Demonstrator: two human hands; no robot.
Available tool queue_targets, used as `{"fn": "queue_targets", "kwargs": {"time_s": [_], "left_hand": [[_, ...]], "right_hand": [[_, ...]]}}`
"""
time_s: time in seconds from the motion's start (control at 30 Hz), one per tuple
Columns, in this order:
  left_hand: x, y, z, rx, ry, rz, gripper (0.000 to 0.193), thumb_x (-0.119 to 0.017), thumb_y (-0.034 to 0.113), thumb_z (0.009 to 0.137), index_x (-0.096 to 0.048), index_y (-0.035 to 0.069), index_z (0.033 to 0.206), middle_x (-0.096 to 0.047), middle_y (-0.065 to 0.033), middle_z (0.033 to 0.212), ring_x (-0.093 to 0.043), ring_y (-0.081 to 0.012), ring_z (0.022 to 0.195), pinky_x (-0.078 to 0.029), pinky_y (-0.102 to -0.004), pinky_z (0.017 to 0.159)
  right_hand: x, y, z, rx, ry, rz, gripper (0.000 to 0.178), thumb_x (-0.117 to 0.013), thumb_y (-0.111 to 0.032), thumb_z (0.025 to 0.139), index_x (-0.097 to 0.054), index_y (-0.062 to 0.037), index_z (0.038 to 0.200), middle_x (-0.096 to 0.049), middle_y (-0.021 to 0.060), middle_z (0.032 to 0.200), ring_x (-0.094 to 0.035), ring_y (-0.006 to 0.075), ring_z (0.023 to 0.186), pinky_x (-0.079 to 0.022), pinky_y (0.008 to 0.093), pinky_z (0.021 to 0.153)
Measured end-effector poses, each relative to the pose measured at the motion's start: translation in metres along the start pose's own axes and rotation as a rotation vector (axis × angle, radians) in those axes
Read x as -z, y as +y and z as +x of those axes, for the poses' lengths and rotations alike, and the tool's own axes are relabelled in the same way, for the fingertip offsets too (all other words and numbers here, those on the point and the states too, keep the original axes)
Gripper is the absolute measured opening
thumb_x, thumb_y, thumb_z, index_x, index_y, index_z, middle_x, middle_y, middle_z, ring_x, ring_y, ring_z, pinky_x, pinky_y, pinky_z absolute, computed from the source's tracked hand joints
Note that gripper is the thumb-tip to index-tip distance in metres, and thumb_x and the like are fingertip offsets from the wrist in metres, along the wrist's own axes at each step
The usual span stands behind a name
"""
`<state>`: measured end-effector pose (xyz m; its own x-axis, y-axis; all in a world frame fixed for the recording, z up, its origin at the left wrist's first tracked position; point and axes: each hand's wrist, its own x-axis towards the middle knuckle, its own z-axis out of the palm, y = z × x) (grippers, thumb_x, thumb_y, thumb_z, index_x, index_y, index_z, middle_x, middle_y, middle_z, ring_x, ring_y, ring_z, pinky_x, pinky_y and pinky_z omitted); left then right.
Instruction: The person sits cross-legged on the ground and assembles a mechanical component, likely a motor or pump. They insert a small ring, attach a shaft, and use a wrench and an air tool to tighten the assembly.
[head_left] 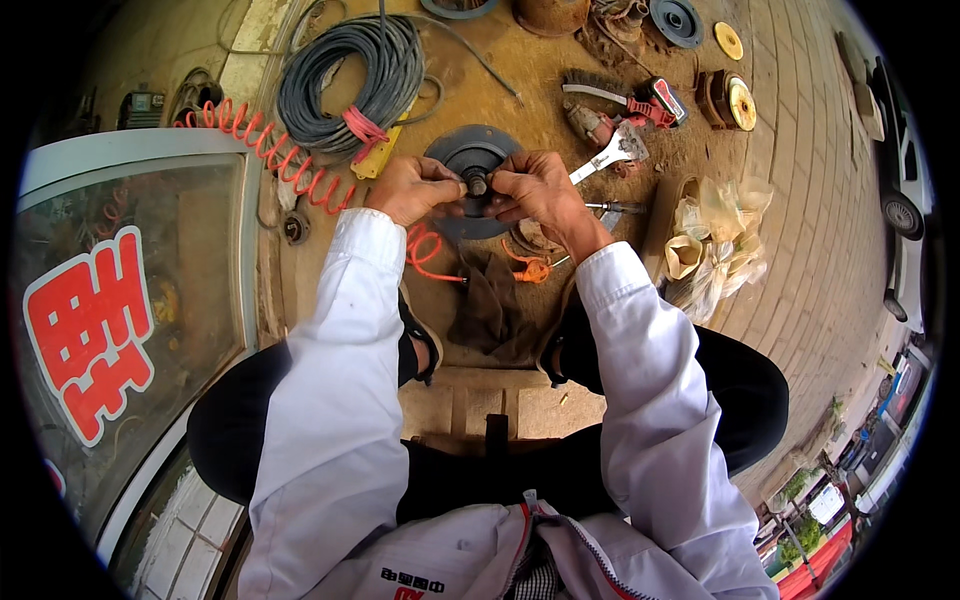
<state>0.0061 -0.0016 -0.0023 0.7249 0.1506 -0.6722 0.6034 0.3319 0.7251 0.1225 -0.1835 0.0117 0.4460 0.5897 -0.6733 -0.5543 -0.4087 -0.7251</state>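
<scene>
While the dark round flange (pixel 470 148) lies flat, its central hub (pixel 477 186) sits between your left hand (pixel 412 190) and right hand (pixel 542 190), about equally near, both pinched narrow, though whether they grip it cannot be told

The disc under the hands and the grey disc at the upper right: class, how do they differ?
The central disc looks larger in this view than the upper-right disc. Fingers of the left hand and right hand meet around the central disc's middle; no hand touches the upper-right disc. Both are round and greyish.
</scene>
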Motion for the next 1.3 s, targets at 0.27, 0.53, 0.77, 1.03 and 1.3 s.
{"fn": "queue_targets", "kwargs": {"time_s": [0.27, 0.53, 0.77, 1.03, 1.3], "left_hand": [[-0.002, 0.003, -0.003, 0.02, 0.027, 0.037, 0.015, -0.075, 0.007, 0.081, -0.067, -0.002, 0.088, -0.071, -0.0101, 0.082, -0.072, -0.0198, 0.071, -0.056, -0.0291, 0.061], [-0.004, 0.007, -0.005, 0.032, 0.04, 0.066, 0.013, -0.075, 0.007, 0.08, -0.067, -0.001, 0.087, -0.071, -0.0085, 0.082, -0.072, -0.0194, 0.071, -0.056, -0.0298, 0.062], [-0.002, 0.006, -0.002, 0.006, 0.011, 0.066, 0.014, -0.075, 0.01, 0.081, -0.067, 0.0, 0.087, -0.071, -0.0079, 0.081, -0.072, -0.0182, 0.071, -0.054, -0.0287, 0.063], [-0.002, 0.003, 0.0, 0.023, 0.033, 0.094, 0.015, -0.075, 0.012, 0.081, -0.068, 0.002, 0.09, -0.072, -0.0078, 0.082, -0.072, -0.0176, 0.071, -0.053, -0.0285, 0.063], [-0.003, 0.004, -0.004, -0.013, 0.029, 0.16, 0.019, -0.075, 0.015, 0.081, -0.068, 0.002, 0.092, -0.073, -0.0083, 0.084, -0.073, -0.0187, 0.073, -0.054, -0.0301, 0.065]], "right_hand": [[-0.002, -0.003, -0.001, 0.007, 0.0, -0.033, 0.013, -0.066, -0.011, 0.088, -0.067, 0.0023, 0.088, -0.069, 0.0083, 0.073, -0.07, 0.017, 0.063, -0.057, 0.0274, 0.054], [-0.001, 0.0, -0.001, 0.005, -0.002, -0.02, 0.012, -0.064, -0.01, 0.088, -0.066, 0.0018, 0.088, -0.069, 0.0083, 0.075, -0.071, 0.0176, 0.064, -0.057, 0.0276, 0.055], [-0.002, 0.003, 0.002, 0.024, 0.011, 0.021, 0.013, -0.066, -0.01, 0.085, -0.067, 0.0033, 0.085, -0.068, 0.0106, 0.07, -0.07, 0.0193, 0.062, -0.053, 0.0284, 0.051], [-0.002, 0.003, 0.002, -0.015, 0.023, -0.011, 0.015, -0.065, -0.01, 0.086, -0.068, 0.004, 0.091, -0.07, 0.0112, 0.074, -0.072, 0.0199, 0.066, -0.055, 0.0297, 0.054], [0.002, 0.008, 0.002, 0.048, -0.015, -0.042, 0.014, -0.064, -0.012, 0.091, -0.067, 0.0015, 0.094, -0.072, 0.0109, 0.083, -0.074, 0.0197, 0.071, -0.061, 0.0297, 0.058]]}}
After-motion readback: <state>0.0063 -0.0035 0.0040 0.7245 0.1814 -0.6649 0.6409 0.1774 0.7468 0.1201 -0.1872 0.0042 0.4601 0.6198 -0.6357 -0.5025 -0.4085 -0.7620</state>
